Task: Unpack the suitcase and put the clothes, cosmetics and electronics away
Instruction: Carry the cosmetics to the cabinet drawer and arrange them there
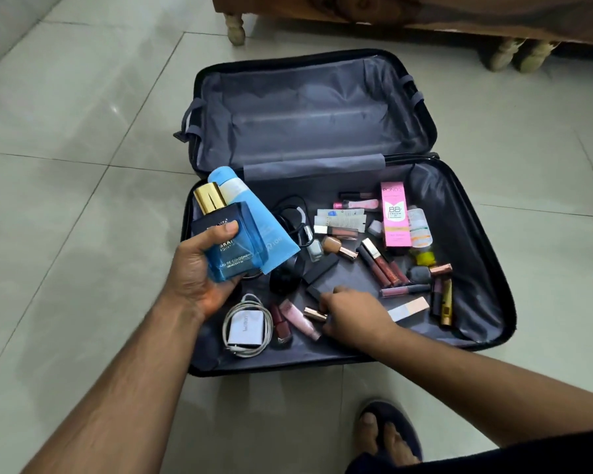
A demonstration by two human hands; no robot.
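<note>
Glass cologne bottle (230, 244), heavy, smooth and breakable, gripped with a soft blue tube (254, 213) in the left hand (199, 271) above the suitcase (486, 268); right hand (353, 316) fingertips pinch a light, rigid lipstick (314, 313).

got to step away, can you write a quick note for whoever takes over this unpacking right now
Left hand holds a blue cologne bottle and a light blue tube above the suitcase.
Right hand pinches a small gold-capped lipstick lying in the near half.
Done: far half holds nothing visible; no clothes in sight.
Left: the pink box, lip glosses, nail polish, white charger and black cable.
</note>
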